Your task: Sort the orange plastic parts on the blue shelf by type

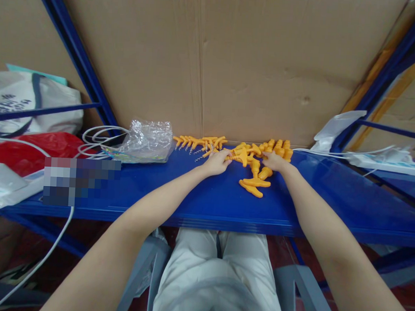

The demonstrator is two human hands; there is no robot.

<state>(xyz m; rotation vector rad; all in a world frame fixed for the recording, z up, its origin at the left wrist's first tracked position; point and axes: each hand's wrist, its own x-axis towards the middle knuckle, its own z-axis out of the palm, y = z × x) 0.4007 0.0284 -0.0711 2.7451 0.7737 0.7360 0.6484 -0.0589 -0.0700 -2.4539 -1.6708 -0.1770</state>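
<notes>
My left hand (218,162) is closed, fingertips and thumb together on a yellow corkscrew in the pile. My right hand (276,162) has its fingers bent at yellow plastic parts on the pile's right side; what lies between its fingertips is partly hidden. Corkscrews (190,141) with yellow T-shaped handles and bare metal spirals lie in a row at the back, left of my hands. Thicker yellow plastic pieces (278,145) stand grouped behind my right hand. Nearer to me, yellow T-handled pieces (257,182) lie loose on the blue table (205,199).
Left of the corkscrews lies a clear plastic bag (149,141), with coiled white cables (99,133) and a red bag (37,151) farther left. A power strip (391,163) rests at the right. Cardboard (233,59) closes off the back; blue metal posts (74,51) stand at the sides.
</notes>
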